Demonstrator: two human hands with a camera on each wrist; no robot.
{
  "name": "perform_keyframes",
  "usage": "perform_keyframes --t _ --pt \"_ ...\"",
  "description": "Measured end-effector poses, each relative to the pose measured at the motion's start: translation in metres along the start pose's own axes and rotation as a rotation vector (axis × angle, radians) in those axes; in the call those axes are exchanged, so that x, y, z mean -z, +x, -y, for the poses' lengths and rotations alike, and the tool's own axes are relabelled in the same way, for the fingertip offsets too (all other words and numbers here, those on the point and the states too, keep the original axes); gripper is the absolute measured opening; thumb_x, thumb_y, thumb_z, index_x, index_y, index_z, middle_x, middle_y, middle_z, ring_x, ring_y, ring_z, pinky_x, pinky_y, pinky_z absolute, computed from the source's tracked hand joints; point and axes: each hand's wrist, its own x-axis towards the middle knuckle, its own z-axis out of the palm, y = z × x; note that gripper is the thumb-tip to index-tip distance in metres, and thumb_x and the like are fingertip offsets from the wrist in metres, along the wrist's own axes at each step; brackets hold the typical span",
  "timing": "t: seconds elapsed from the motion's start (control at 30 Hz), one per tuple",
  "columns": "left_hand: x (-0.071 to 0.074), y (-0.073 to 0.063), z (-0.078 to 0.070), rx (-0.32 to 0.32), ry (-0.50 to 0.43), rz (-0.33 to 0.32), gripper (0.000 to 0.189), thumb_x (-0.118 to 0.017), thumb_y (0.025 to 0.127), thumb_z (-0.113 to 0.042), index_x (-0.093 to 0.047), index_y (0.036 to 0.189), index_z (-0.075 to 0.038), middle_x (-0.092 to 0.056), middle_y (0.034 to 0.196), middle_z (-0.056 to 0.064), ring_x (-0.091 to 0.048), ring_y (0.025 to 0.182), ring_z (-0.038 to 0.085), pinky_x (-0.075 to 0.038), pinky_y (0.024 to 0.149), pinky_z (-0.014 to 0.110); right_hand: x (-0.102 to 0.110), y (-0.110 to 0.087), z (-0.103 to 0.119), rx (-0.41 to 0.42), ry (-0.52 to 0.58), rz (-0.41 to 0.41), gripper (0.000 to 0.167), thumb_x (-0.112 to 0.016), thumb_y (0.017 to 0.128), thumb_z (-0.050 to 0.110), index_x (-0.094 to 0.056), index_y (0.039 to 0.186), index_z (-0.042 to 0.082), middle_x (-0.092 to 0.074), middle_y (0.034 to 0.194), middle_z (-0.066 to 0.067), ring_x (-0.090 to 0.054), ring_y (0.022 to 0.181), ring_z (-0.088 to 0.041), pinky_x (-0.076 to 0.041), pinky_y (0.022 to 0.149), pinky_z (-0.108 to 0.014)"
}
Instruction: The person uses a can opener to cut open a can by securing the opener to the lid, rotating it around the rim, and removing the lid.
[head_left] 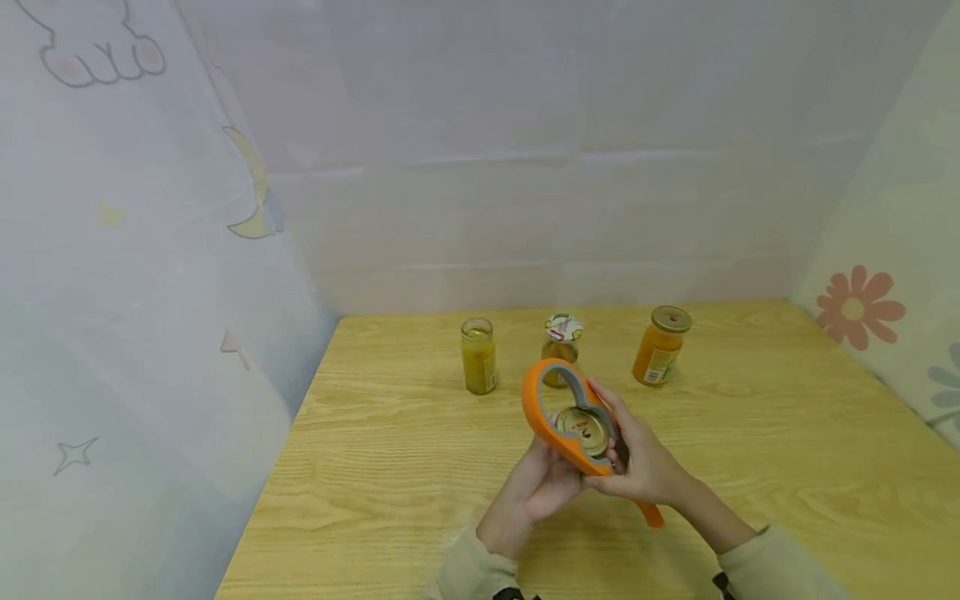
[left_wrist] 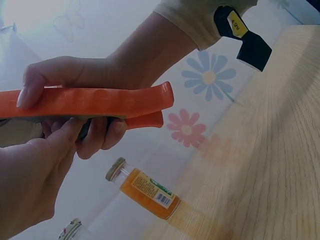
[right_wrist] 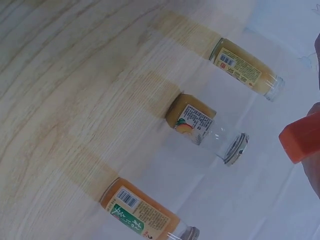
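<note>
In the head view my right hand (head_left: 645,458) grips an orange jar opener (head_left: 534,400) with grey inner pads. The opener is tilted, its two handles pointing down and right. A gold metal lid (head_left: 581,429) sits between its jaws at the handle end. My left hand (head_left: 543,487) holds the lid from below, its fingers partly hidden behind the opener. From the left wrist, the opener's handle (left_wrist: 110,102) lies in the right hand (left_wrist: 82,72), with the left hand (left_wrist: 30,185) beneath. An orange handle end (right_wrist: 300,139) shows in the right wrist view.
On the wooden table (head_left: 360,467) stand a lidless jar of yellow contents (head_left: 478,362), a partly filled jar with a patterned lid (head_left: 562,329) behind the opener, and an orange jar with a gold lid (head_left: 662,350). Printed sheets rise at the back and sides.
</note>
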Motion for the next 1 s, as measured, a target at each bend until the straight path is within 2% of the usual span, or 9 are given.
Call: perform_keyframes --t 0.13,0.23,0.3,0.4,0.47,0.57,0.77,0.9,1.0 --pt "0.005 -0.002 -0.003 -0.023 0.039 -0.114 0.042 -0.048 0.088 -0.048 -0.058 0.11 -0.014 -0.06 0.102 0.001 -0.056 0.093 0.014 -0.041 0.086 0.033 0.003 0.0 0.002 0.031 -0.008 -0.039 0.093 -0.073 0.057 -0.007 -0.016 0.13 -0.018 -0.046 0.07 -0.004 -0.038 0.049 0.0 -0.036 0.041 -0.014" --pt "0.015 -0.004 -0.013 -0.095 0.206 -0.296 0.027 -0.049 0.091 -0.031 -0.06 0.103 -0.01 -0.064 0.088 0.002 -0.059 0.082 0.014 -0.043 0.081 0.035 0.007 0.0 0.0 0.062 -0.03 -0.09 0.09 -0.071 0.057 -0.007 -0.017 0.128 -0.02 -0.042 0.066 0.002 -0.031 0.045 0.004 -0.031 0.036 -0.013" --pt "0.023 -0.007 -0.024 -0.161 0.456 -0.417 0.031 -0.054 0.086 -0.02 -0.053 0.112 -0.004 -0.064 0.088 0.005 -0.059 0.08 0.015 -0.045 0.079 0.035 0.01 -0.001 -0.002 0.085 -0.025 -0.114 0.089 -0.071 0.057 -0.007 -0.017 0.128 -0.021 -0.043 0.07 0.003 -0.032 0.044 0.005 -0.03 0.036 -0.012" --pt "0.038 -0.01 -0.044 -0.205 0.964 -0.594 0.062 -0.065 0.076 -0.014 -0.034 0.128 0.0 -0.061 0.094 0.009 -0.057 0.081 0.017 -0.047 0.072 0.032 0.011 -0.003 -0.006 0.108 0.004 -0.124 0.087 -0.072 0.062 -0.002 -0.017 0.129 -0.02 -0.042 0.072 0.003 -0.031 0.043 0.003 -0.029 0.035 -0.012" --pt "0.047 -0.01 -0.056 -0.179 1.283 -0.679 0.08 -0.072 0.07 -0.016 -0.025 0.133 -0.001 -0.059 0.099 0.011 -0.056 0.084 0.022 -0.048 0.069 0.035 0.012 -0.006 -0.009 0.123 0.028 -0.131 0.086 -0.073 0.066 0.002 -0.017 0.129 -0.019 -0.042 0.073 0.002 -0.032 0.042 0.002 -0.029 0.035 -0.012" --pt "0.057 -0.007 -0.069 -0.099 1.577 -0.759 0.095 -0.078 0.063 -0.017 -0.02 0.136 -0.004 -0.056 0.104 0.015 -0.053 0.089 0.029 -0.045 0.074 0.042 0.012 -0.009 -0.013 0.137 0.038 -0.146 0.085 -0.073 0.07 0.008 -0.018 0.13 -0.018 -0.042 0.073 0.002 -0.031 0.042 0.001 -0.028 0.035 -0.012" --pt "0.072 0.003 -0.08 0.078 1.828 -0.792 0.105 -0.084 0.058 -0.01 -0.016 0.138 -0.003 -0.04 0.122 0.026 -0.044 0.107 0.042 -0.031 0.089 0.055 0.011 -0.007 -0.013 0.152 0.014 -0.151 0.086 -0.074 0.067 0.005 -0.019 0.129 -0.019 -0.043 0.073 0.002 -0.032 0.042 0.0 -0.029 0.036 -0.012" --pt "0.083 0.007 -0.08 0.158 1.929 -0.804 0.092 -0.084 0.057 -0.012 -0.025 0.126 0.003 -0.04 0.109 0.023 -0.048 0.094 0.039 -0.039 0.081 0.051 0.01 -0.006 -0.009 0.156 0.002 -0.151 0.087 -0.073 0.061 -0.003 -0.019 0.128 -0.02 -0.043 0.072 0.002 -0.032 0.042 0.002 -0.029 0.036 -0.011" --pt "0.091 0.009 -0.077 0.182 1.954 -0.819 0.081 -0.084 0.057 -0.013 -0.029 0.115 0.003 -0.039 0.101 0.02 -0.05 0.088 0.035 -0.041 0.075 0.049 0.009 -0.007 -0.008 0.148 -0.005 -0.148 0.09 -0.071 0.055 -0.009 -0.019 0.128 -0.02 -0.043 0.071 0.002 -0.031 0.042 0.002 -0.028 0.035 -0.011"
